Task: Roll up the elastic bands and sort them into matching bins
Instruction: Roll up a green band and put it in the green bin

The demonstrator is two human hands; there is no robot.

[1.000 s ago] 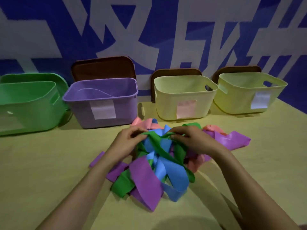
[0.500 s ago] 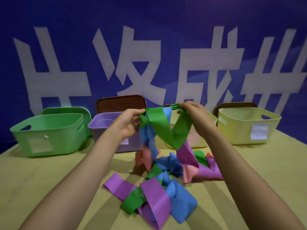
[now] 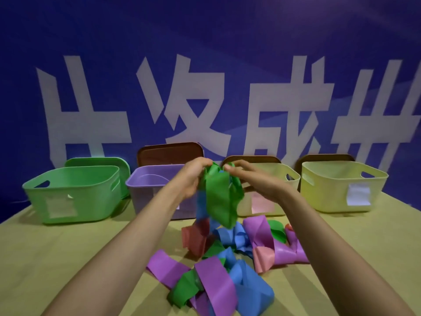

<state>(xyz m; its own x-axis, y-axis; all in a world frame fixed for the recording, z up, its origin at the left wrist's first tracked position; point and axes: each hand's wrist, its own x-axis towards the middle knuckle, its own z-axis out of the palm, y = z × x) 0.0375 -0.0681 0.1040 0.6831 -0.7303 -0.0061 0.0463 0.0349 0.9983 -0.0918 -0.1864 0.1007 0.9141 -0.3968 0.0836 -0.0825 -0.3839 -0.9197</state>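
Observation:
A green elastic band (image 3: pixel 219 197) hangs in the air above the table, pinched at its top by my left hand (image 3: pixel 193 176) and my right hand (image 3: pixel 250 181), held close together. A blue band (image 3: pixel 201 206) dangles tangled behind it. Below lies a heap of bands (image 3: pixel 227 258) in purple, blue, green and pink. Along the back stand a green bin (image 3: pixel 75 192), a purple bin (image 3: pixel 155 185), a pale yellow bin with a pink label (image 3: pixel 262 204) and a pale yellow bin with a white label (image 3: pixel 341 185).
Brown lids (image 3: pixel 169 152) lean behind the purple and yellow bins, a green lid (image 3: pixel 107 163) behind the green one. A blue wall with large white characters (image 3: pixel 193 99) closes the back. The yellow tabletop (image 3: pixel 57 258) stretches left and right of the heap.
My hands lifted the green band off the heap and have now drawn together, bunching its top. The blue band rose with it. The view tilted upward.

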